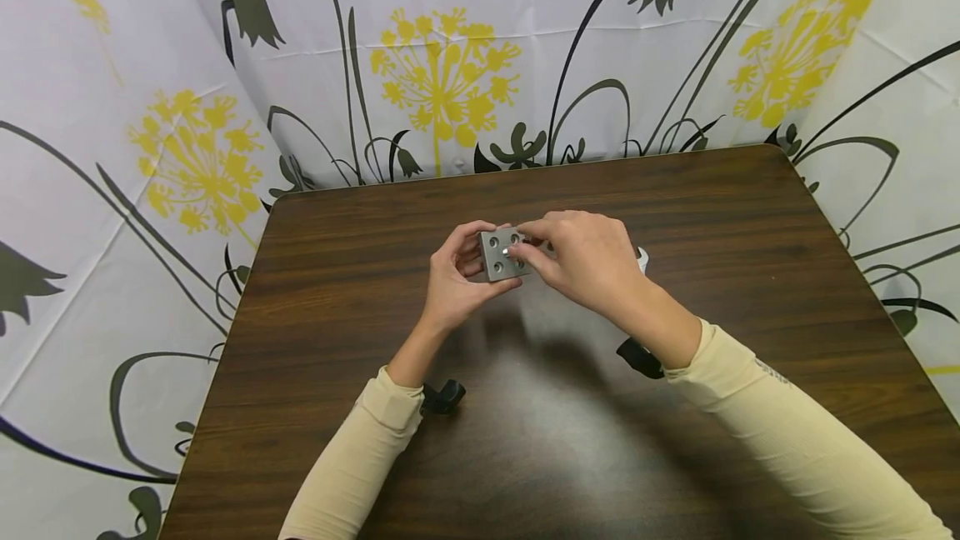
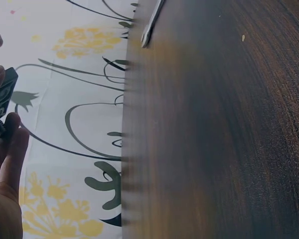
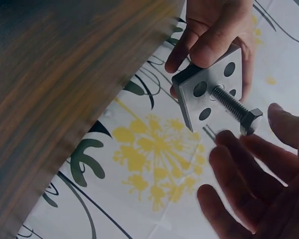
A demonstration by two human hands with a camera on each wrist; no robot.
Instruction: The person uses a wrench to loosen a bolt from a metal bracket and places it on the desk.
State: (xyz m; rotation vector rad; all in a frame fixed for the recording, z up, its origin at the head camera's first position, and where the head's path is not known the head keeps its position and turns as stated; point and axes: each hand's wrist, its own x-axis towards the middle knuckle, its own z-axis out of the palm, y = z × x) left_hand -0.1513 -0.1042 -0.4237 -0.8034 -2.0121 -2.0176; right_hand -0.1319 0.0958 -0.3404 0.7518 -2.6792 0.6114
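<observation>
Flower-printed fabric (image 1: 480, 65) hangs behind and beside a dark wood-grain counter (image 1: 330, 298). Over that counter the left hand (image 1: 453, 280) is curled round a grey metal block (image 1: 492, 256), thumb along the near edge and fingers at the far one. The right hand (image 1: 588, 257) has its fingers parted and loosely bent around the head of a bolt (image 3: 231, 105); in the right wrist view the thumb stands off that head, and I cannot tell whether a fingertip touches it.

The block is held up clear of the counter, the bolt standing out from the middle of its face among four round holes. It looks rigid and fairly heavy for its size, hardly fragile, and its smooth faces may prove slippery, so opposite edges seem the surest hold, leaving the face free. The bolt should be stiff too; its flat-sided head probably gives fingertips better purchase than the threaded shank, which would likely feel rough.

Farther out, what looks like a wrench (image 2: 153, 24) lies on the counter beyond the right hand. Pale sleeves (image 1: 817, 423) cover both forearms.
</observation>
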